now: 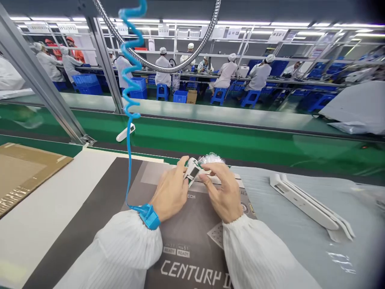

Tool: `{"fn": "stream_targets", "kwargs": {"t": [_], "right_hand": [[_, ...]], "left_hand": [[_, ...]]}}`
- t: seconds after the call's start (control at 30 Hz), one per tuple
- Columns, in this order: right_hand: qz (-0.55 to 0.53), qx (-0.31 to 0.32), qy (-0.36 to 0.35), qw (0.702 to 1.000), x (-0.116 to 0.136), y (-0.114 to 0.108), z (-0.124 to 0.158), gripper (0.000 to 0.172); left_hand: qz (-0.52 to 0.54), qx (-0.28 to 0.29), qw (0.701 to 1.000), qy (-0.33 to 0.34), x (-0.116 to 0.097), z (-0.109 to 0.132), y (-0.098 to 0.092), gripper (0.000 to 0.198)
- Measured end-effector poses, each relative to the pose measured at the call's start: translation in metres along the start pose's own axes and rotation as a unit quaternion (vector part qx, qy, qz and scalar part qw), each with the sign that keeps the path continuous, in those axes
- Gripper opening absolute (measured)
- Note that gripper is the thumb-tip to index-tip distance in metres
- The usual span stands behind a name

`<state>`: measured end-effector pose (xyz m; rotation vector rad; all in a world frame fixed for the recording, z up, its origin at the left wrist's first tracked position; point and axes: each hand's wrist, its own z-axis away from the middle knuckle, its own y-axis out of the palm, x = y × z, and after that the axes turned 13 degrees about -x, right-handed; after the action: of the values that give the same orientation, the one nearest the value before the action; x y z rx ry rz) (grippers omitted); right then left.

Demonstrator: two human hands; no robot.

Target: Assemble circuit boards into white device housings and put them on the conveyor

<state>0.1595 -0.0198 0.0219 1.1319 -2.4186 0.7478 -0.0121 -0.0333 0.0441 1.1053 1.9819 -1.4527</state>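
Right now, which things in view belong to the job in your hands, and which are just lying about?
In hand: white device with a small dark window, left hand, right hand, clear plastic wrap.

Lying about: long white piece on grey plastic sheet; printed dark sheet under the hands; brown cardboard.

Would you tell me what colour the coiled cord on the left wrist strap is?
The coiled cord is bright blue, best seen in the head view.
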Motion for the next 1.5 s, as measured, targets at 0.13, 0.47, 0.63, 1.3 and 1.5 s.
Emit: {"fn": "stream_targets", "kwargs": {"t": [0.13,0.47,0.63,1.3,1.5], "right_hand": [[0.116,0.031,-0.047,0.992,-0.003,0.0,0.002,0.007],[0.054,0.139,0.268,0.952,-0.014,0.003,0.01,0.024],[-0.062,0.071,0.363,0.927,-0.01,0.008,0.011,0.04],[0.278,0.084,0.259,0.921,-0.068,-0.014,-0.044,0.015],[0.431,0.076,0.161,0.884,-0.079,-0.103,-0.036,0.024]], "left_hand": [[-0.071,0.036,0.996,0.034,0.005,0.001,0.004,0.053],[-0.178,0.061,0.975,-0.117,0.009,-0.003,-0.001,0.021],[-0.061,0.005,0.991,-0.115,0.008,-0.004,0.007,0.022],[0.036,-0.116,0.958,-0.259,0.03,-0.016,0.003,0.025],[0.049,-0.119,0.953,-0.276,0.027,-0.019,0.001,0.028]]}}
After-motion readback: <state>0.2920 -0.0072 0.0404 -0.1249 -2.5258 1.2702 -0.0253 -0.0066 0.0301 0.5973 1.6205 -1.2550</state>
